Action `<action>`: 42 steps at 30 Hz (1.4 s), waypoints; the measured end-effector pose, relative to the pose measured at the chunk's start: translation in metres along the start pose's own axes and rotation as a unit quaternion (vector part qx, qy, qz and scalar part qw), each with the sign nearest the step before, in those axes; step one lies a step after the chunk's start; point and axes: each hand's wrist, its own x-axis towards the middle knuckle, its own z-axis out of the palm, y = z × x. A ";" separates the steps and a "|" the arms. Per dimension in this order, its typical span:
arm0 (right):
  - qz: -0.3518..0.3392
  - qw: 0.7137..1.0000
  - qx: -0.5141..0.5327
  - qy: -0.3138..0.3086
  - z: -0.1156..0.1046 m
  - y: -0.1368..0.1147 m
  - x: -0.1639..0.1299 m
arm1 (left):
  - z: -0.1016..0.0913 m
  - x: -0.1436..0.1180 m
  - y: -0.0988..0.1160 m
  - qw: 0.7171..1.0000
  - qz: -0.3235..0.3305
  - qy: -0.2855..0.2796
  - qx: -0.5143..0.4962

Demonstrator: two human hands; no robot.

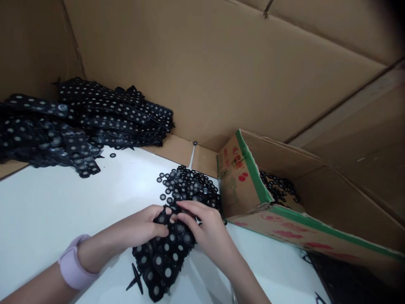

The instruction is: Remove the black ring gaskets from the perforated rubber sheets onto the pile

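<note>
A black sheet dotted with pale round spots (158, 259) hangs between my hands over the white table (120, 198). My left hand (152, 223) grips its upper left edge, thumb on top. At the upper right edge, my right hand (202, 219) pinches the sheet with thumb and fingers. Holes show in the sheet between my fingertips. Just beyond my hands lies a pile of small black rings with greyish centres (190, 183). Below my left hand rests a small black cross-shaped scrap (136, 279).
Several dotted black sheets (110, 109) are stacked at the back left. On the right stands an open cardboard box (234, 181) with green edges, holding black rings (280, 185). Tall cardboard walls (190, 63) close off the back. A thin white stick (192, 156) lies behind the ring pile.
</note>
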 end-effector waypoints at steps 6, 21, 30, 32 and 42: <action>0.073 0.993 0.082 0.040 0.007 0.000 0.001 | 0.003 -0.003 -0.003 0.999 0.039 0.005 0.030; 0.144 0.942 0.301 0.022 0.003 -0.006 0.002 | 0.012 -0.006 0.004 0.986 0.160 0.021 0.049; 0.076 0.947 0.230 0.212 -0.017 0.009 0.006 | -0.004 -0.014 0.005 0.994 0.100 -0.002 0.048; 0.026 0.972 0.089 0.218 -0.022 0.010 0.006 | -0.005 -0.015 0.004 0.994 0.090 0.004 0.056; 0.056 0.990 0.131 -0.018 -0.016 -0.014 -0.007 | -0.003 -0.010 0.006 0.993 0.095 0.033 0.063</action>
